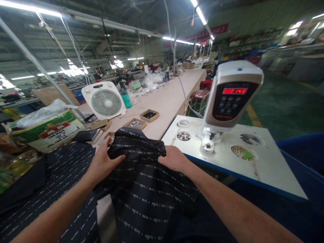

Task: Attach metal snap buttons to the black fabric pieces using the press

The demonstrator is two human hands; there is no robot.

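Looks from head height, forward and tilted down; takes in left hand (102, 162) and right hand (176, 158) close, near mid-frame, fastener press (233, 98) just beyond at right, and faces along the desk (167, 98) receding into the distance.

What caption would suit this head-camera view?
Both hands hold dark patterned fabric beside a white machine whose red display reads 000143.

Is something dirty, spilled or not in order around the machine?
On the white machine table, a brownish streak mars the surface, and one bright green piece lies among small brass-coloured parts, unlike them.
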